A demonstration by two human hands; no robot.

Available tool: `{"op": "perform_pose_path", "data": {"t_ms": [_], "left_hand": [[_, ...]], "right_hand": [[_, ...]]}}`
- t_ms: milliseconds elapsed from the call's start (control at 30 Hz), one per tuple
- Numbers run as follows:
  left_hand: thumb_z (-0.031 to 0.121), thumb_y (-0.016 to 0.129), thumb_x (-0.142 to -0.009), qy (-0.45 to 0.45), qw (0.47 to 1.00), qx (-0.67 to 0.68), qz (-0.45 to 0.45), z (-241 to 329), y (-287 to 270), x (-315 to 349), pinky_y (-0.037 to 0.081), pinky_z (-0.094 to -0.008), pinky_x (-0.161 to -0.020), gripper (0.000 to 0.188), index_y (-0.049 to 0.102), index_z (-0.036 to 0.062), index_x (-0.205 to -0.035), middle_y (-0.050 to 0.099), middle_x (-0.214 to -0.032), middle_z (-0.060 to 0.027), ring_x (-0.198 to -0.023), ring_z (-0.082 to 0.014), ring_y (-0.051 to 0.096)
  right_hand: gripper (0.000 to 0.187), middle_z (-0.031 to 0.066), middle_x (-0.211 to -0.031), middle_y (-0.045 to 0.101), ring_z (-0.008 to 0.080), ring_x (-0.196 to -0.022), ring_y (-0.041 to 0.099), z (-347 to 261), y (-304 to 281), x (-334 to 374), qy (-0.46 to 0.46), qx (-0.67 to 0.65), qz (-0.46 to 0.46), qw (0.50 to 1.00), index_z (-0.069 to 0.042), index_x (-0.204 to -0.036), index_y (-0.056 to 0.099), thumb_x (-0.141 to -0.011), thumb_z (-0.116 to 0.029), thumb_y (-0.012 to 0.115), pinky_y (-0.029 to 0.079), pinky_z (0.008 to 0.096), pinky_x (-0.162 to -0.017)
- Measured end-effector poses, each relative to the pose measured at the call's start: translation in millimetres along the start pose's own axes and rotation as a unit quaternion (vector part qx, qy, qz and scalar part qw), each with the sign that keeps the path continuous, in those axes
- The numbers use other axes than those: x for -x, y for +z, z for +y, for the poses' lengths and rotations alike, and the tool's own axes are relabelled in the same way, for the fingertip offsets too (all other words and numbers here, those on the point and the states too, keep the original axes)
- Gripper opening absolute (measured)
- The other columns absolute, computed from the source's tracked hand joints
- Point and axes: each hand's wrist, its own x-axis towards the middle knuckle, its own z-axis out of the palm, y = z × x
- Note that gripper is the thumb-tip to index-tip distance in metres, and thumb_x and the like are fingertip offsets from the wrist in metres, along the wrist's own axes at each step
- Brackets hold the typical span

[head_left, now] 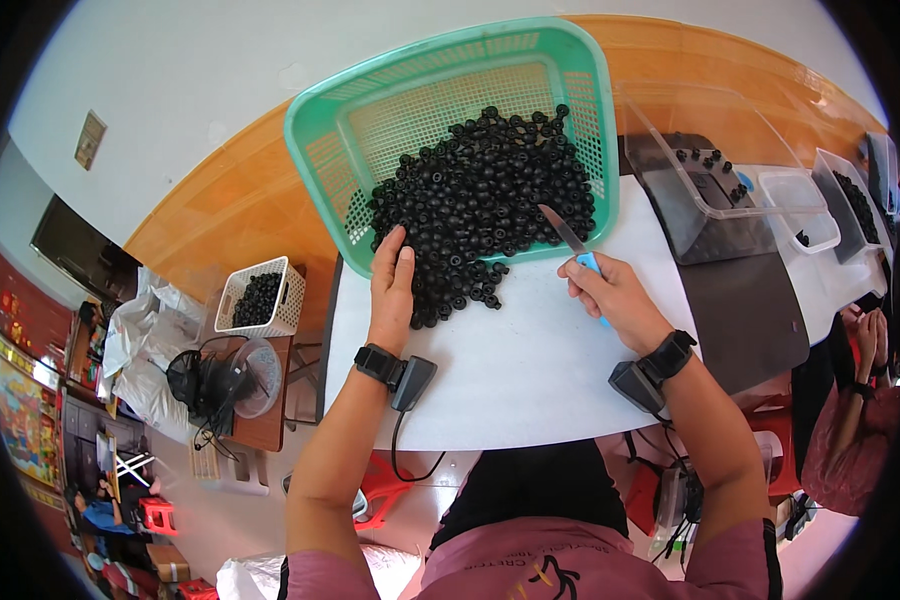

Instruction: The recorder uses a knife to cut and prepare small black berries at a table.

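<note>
A green plastic basket (315, 150) lies tipped toward me on the white tabletop. Small round black plastic parts (480, 190) fill it, and some spill over its near rim onto the table. My left hand (393, 290) rests along the left side of the spilled parts, its fingers stretched out and gripping nothing visible. In my right hand (615, 300) is a knife (564, 230) with a blue handle, held by closed fingers. Its blade points up and left over the basket's near right rim, close to the parts. Each wrist wears a black strap with a small cabled box.
Right of the basket stands a clear plastic bin (710, 205) with a few black parts, beside a white tray (800, 215). A dark mat (745, 320) lies in front. At the left, a white basket (285, 305) holds more black parts. Another person's hands (870, 340) show far right.
</note>
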Motion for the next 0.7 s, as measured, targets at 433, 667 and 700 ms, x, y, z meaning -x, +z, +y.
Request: {"op": "perform_pose_path", "data": {"t_ms": [433, 667, 700], "left_hand": [[0.022, 0.048, -0.101, -0.037, 0.973, 0.132, 0.188, 0, -21, -1, 0.044, -0.0284, -0.089, 0.032, 0.059, 0.0019, -0.124, 0.062, -0.119, -0.0070, -0.101, -0.0131, 0.055], [0.022, 0.044, -0.102, -0.032, 0.964, 0.191, 0.181, 1, -32, 4, 0.043, -0.0349, -0.103, 0.041, 0.049, -0.0044, -0.133, 0.054, -0.133, -0.0153, -0.122, -0.0230, 0.052], [0.023, 0.044, -0.102, -0.038, 0.969, 0.187, 0.158, 4, -32, 4, 0.040, -0.0356, -0.106, 0.043, 0.047, -0.0051, -0.134, 0.051, -0.136, -0.0163, -0.126, -0.0241, 0.049]], "right_hand": [[0.028, -0.0028, -0.075, 0.054, 0.0033, -0.059, 0.040, 3, 0, -2, -0.004, 0.000, -0.002, 1.000, -0.002, -0.104, 0.063, -0.098, -0.028, 0.055, 0.033, 0.0193, -0.052], [0.028, -0.0033, -0.075, 0.054, 0.0028, -0.058, 0.040, 4, 0, -2, -0.004, 0.004, -0.002, 1.000, -0.002, -0.103, 0.063, -0.098, -0.028, 0.055, 0.033, 0.0187, -0.052], [0.027, -0.0033, -0.075, 0.054, 0.0026, -0.057, 0.041, 3, -1, -2, -0.002, 0.003, 0.001, 1.000, -0.003, -0.102, 0.063, -0.098, -0.029, 0.056, 0.034, 0.0182, -0.052]]}}
